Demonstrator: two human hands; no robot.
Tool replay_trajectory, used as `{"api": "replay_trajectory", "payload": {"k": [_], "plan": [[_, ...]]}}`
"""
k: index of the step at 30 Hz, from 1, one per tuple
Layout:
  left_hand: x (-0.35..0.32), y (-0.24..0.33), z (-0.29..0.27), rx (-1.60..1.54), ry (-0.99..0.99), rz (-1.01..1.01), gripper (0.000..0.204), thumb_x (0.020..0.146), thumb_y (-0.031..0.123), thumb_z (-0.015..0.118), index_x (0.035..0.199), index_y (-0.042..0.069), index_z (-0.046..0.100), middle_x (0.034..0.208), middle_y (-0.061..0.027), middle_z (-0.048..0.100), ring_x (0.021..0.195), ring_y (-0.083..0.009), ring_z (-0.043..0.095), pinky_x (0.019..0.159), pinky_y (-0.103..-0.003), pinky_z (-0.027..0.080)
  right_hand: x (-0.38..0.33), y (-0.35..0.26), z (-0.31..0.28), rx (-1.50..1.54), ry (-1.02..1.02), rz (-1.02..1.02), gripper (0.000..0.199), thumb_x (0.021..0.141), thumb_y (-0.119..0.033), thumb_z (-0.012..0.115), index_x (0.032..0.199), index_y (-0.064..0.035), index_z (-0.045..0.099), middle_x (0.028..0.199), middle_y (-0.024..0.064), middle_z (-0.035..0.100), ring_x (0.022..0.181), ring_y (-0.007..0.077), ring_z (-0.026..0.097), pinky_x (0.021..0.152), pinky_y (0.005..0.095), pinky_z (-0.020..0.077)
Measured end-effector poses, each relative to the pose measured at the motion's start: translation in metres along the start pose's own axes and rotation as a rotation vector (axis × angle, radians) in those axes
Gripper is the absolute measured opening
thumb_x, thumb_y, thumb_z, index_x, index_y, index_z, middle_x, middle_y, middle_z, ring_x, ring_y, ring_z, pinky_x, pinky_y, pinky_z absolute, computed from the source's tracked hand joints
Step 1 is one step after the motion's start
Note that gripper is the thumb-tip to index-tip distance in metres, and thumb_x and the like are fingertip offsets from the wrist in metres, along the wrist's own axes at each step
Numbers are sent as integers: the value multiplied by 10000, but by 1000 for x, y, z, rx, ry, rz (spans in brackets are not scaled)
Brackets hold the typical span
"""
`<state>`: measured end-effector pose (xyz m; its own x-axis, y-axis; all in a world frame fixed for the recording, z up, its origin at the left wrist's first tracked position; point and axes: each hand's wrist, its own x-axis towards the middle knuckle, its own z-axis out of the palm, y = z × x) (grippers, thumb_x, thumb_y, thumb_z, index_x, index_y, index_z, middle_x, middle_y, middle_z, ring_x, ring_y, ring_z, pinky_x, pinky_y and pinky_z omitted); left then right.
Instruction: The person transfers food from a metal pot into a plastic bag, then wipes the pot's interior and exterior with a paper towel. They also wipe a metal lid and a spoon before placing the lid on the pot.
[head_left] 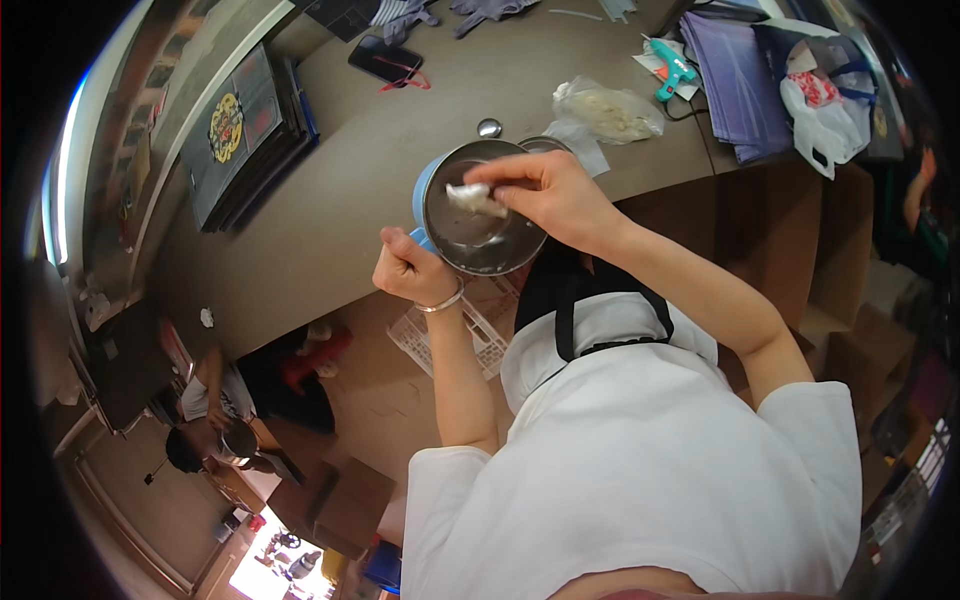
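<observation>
Room was dim-ish, warm brown cast. Brightest light came from a window strip (62,190) at far left, blown out white, plus glare on the floor (262,570) at bottom. Steel bowl (480,215) caught soft reflections. Heavy fisheye bend w/ black corners; table (330,190) edge curved. Edges soft, centre fairly sharp.

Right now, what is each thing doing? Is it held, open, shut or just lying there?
Left hand: closed around the cup's handle.
Right hand: pinching the white cloth inside the cup.
Blue cup with steel inside: held up, tilted, open.
White cloth: crumpled, pressed on the cup's inner wall.
Dark phone: lying flat.
Teal glue gun: lying on its side.
Clear plastic bag: lying crumpled on the table.
</observation>
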<state>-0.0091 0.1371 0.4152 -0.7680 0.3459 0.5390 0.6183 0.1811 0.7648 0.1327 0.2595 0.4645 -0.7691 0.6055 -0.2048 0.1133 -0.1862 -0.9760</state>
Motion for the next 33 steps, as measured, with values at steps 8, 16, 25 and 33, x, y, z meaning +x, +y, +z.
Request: {"api": "replay_trajectory", "payload": {"k": [8, 16, 25, 33], "plan": [[7, 15, 12, -237, 50, -90, 524, 1019, 169, 416, 530, 16, 307, 488, 2, 317, 485, -97, 261, 450, -312, 187, -4, 19, 31, -306, -228, -476, 492, 725, 74, 505, 1213, 31, 558, 1082, 231, 631, 1027, 400, 593, 884, 427, 487], [14, 25, 11, -191, -11, 35, 551, 1034, 217, 392, 516, 71, 271, 472, 16, 292, 486, -82, 232, 467, -282, 192, 3, -26, -31, -686, -516, -294, 348, 720, 88, 517, 1016, 19, 685, 1019, 155, 691, 911, 322, 660, 807, 389, 521], [16, 22, 7, -152, -9, 24, 523, 1012, 180, 423, 529, 11, 310, 478, -17, 305, 455, -101, 275, 438, -283, 210, -10, -3, -19, -723, -388, -525, 262, 730, 18, 594, 975, -22, 677, 888, 142, 671, 863, 336, 643, 785, 421, 517], [9, 16, 12, -176, -87, 40, 517, 1009, 164, 429, 532, 18, 298, 477, -8, 291, 456, -98, 261, 436, -299, 191, -7, 0, -25, -766, -484, -356, 175, 757, -18, 630, 931, -31, 643, 873, 120, 644, 877, 308, 627, 747, 396, 516]]}}
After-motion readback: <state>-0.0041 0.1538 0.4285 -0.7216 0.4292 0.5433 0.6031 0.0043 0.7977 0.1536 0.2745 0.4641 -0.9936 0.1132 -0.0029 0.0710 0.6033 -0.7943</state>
